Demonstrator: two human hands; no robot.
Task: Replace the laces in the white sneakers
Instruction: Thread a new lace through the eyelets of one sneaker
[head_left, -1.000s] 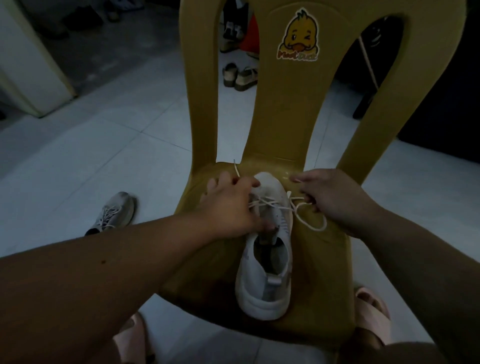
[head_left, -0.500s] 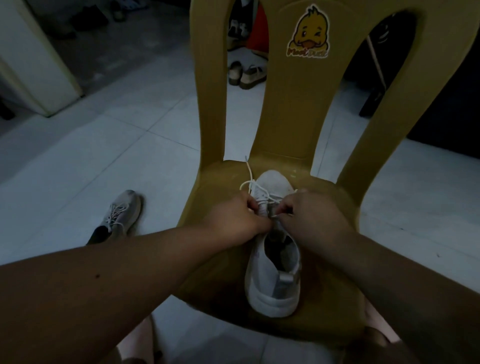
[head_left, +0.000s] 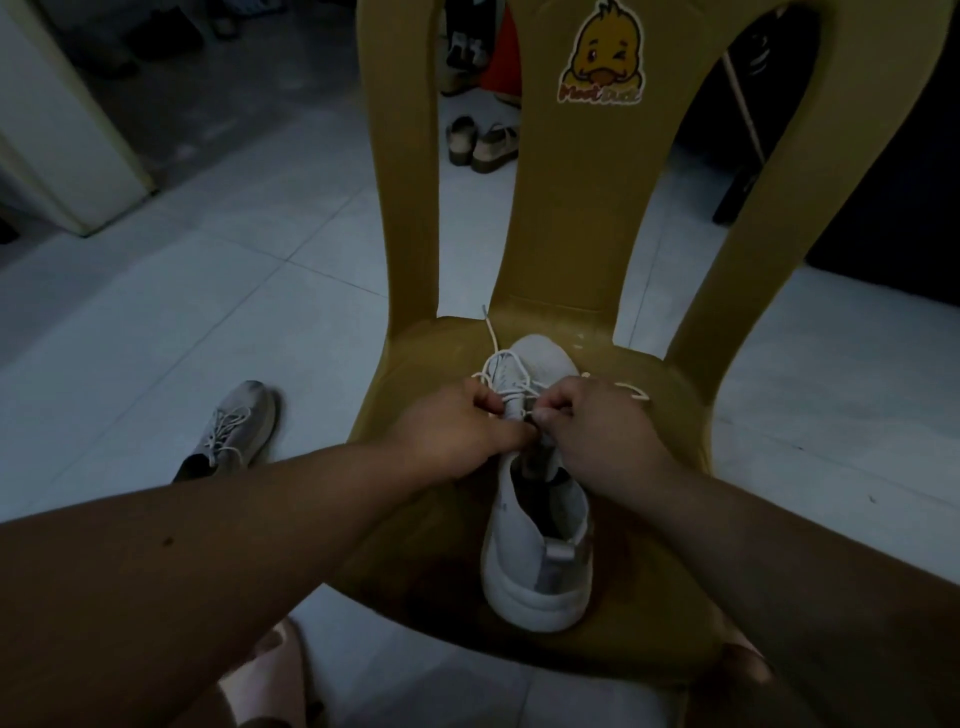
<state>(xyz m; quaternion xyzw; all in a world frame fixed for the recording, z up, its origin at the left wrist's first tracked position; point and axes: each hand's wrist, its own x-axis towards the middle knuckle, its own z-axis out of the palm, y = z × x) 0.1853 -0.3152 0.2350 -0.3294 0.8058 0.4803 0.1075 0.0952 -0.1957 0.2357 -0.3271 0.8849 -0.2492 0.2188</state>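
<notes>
A white sneaker (head_left: 537, 551) lies on the seat of a yellow plastic chair (head_left: 410, 374), toe toward the chair back, heel toward me. Its white lace (head_left: 500, 364) loops over the toe area, with one loose end trailing up and left and another end at the right on the seat. My left hand (head_left: 457, 431) and my right hand (head_left: 592, 431) meet over the sneaker's upper eyelets, each pinching the lace with curled fingers. The eyelets under my fingers are hidden. A second sneaker (head_left: 231, 428), laced, lies on the floor to the chair's left.
The chair back (head_left: 566, 197) with a duck sticker (head_left: 602, 57) rises right behind the sneaker. A pair of sandals (head_left: 483, 141) sits on the white tile floor beyond it. A pale cabinet (head_left: 62, 135) stands at the far left. My feet show below the seat.
My right hand came in from the right side of the sneaker to meet my left hand over the eyelets. The big lace loop at the right has been pulled in.
</notes>
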